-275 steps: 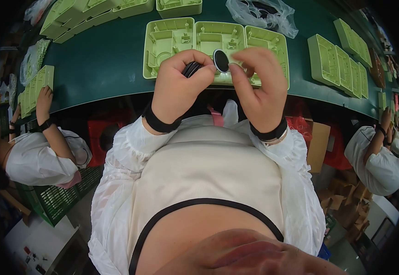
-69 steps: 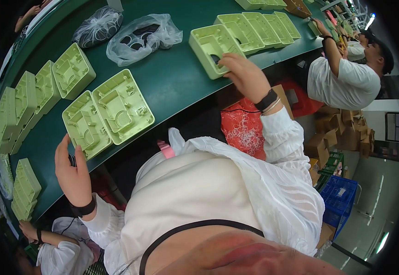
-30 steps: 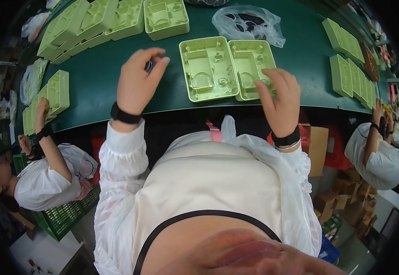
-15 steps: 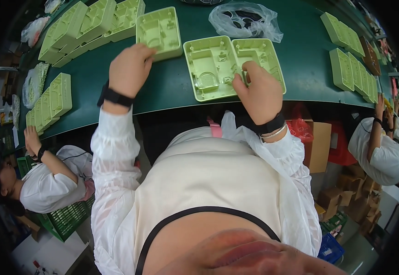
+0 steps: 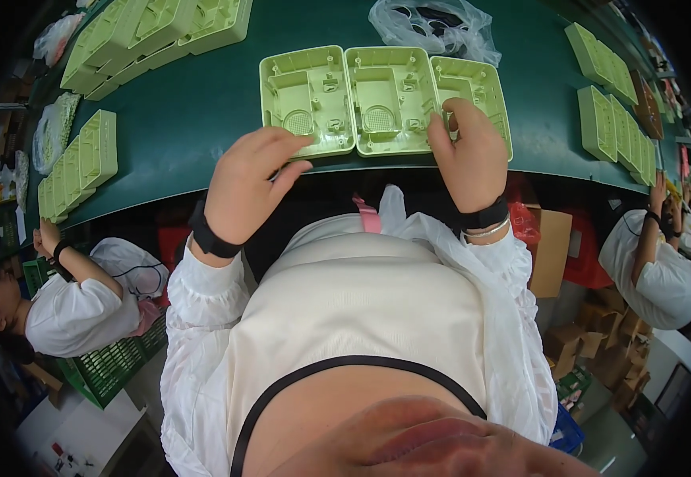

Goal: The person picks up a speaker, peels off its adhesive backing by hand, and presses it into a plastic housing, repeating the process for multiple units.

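Three light green plastic housings stand side by side at the table's front edge: a left one (image 5: pixel 286 91), a middle one (image 5: pixel 373 83) and a right one (image 5: pixel 488 83). Their open sides face up, showing inner walls, posts and a perforated round patch in two. My left hand (image 5: pixel 246 187) is open at the near left corner of the left housing, its fingers over the rim and the thumb apart below. My right hand (image 5: pixel 474 159) lies over the right housing, thumb and forefinger curled at its left wall. Its other fingers are hidden beneath.
Stacked green housings (image 5: pixel 150 32) stand at the far left, with more (image 5: pixel 95 151) near the left edge and on the right (image 5: pixel 600 123). A clear plastic bag (image 5: pixel 441 32) of dark round parts lies behind the row. People work at both sides (image 5: pixel 83 306).
My left hand has brought the left housing nearer and rightward, beside the other two, and loosened at its corner. The middle and right housings have shifted slightly right, with my right hand following.
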The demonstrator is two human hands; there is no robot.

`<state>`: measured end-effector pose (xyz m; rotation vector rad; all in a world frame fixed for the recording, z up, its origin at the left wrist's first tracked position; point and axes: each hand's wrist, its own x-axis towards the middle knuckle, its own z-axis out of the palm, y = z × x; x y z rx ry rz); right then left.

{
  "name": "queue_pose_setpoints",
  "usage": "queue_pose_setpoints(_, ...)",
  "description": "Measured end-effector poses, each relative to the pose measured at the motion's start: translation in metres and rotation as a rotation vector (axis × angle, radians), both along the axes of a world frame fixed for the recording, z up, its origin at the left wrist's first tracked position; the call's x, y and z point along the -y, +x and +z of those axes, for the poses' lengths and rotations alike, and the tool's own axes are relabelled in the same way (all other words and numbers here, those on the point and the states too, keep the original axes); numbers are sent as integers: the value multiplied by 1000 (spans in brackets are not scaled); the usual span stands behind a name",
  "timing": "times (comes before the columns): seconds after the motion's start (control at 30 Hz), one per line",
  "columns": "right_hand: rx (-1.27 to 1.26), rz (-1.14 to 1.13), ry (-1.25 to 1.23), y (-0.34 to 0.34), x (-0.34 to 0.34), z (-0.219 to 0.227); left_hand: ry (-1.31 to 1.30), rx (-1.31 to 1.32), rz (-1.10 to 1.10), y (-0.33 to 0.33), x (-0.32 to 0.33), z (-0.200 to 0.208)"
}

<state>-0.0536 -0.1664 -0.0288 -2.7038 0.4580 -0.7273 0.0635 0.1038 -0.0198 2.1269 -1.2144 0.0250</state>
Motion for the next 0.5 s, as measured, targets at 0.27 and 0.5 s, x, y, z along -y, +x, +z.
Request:
queue_pose_setpoints(0.27, 229, 439, 266, -2, -36, 39, -867, -1765, -207, -3, 40, 3)
queue_pose_setpoints(0.5, 243, 595, 126, 5, -43, 36, -768, -1759, -11, -24, 75, 17)
